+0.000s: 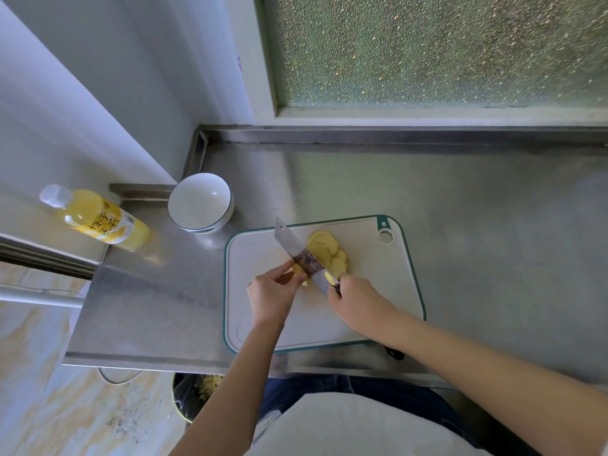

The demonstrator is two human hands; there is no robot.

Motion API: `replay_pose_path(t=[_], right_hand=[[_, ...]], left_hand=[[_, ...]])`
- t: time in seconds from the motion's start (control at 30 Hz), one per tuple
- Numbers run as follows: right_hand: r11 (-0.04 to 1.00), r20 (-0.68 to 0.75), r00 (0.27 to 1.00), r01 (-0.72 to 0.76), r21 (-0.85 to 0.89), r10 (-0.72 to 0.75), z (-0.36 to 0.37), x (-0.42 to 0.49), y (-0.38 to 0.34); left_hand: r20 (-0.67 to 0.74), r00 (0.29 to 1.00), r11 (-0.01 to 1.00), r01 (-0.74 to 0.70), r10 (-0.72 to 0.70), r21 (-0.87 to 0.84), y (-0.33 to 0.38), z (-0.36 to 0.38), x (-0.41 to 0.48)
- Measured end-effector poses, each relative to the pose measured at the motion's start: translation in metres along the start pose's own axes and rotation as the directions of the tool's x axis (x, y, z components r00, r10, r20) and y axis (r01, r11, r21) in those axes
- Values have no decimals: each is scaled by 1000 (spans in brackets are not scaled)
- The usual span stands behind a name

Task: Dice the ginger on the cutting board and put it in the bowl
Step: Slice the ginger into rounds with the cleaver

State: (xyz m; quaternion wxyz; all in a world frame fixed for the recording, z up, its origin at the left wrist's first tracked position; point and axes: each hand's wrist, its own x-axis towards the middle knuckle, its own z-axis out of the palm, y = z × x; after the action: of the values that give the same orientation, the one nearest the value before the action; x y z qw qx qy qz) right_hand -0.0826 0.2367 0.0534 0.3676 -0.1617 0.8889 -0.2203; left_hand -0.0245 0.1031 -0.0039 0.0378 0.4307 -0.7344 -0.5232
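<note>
A pale cutting board (256,255) with a green rim lies on the steel counter. Several round yellow ginger slices (325,250) lie fanned out on its far middle. My left hand (273,291) pinches the remaining ginger piece (300,270) against the board. My right hand (353,299) grips the handle of a cleaver (301,253), whose blade stands on the board right beside my left fingertips, between the ginger piece and the slices. A white bowl (200,203) with a dark rim stands left of and beyond the board; nothing shows inside it.
A bottle of yellow drink (98,218) stands on a ledge at the left. The steel counter (477,225) stretches right of the board, with a raised back edge under a frosted window. A bin (190,399) with yellow scraps sits below the counter's front edge.
</note>
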Motion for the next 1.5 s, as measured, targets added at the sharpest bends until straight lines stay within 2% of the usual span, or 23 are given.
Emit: replay_pose_path(t=[0.53, 0.83, 1.2, 1.5], right_hand=[[999, 11, 999, 31, 14, -31, 6, 19, -15], [999, 108, 994, -21, -35, 25, -3, -10, 15], [1000, 91, 996, -11, -28, 14, 3, -7, 12], [999, 68, 996, 50, -7, -50, 21, 28, -9]], left_hand=[[9, 1000, 1000, -15, 15, -16, -3, -4, -2], [9, 1000, 1000, -14, 14, 10, -4, -3, 2], [3, 1000, 1000, -20, 20, -11, -3, -3, 2], [16, 1000, 998, -1, 2, -63, 0, -5, -5]])
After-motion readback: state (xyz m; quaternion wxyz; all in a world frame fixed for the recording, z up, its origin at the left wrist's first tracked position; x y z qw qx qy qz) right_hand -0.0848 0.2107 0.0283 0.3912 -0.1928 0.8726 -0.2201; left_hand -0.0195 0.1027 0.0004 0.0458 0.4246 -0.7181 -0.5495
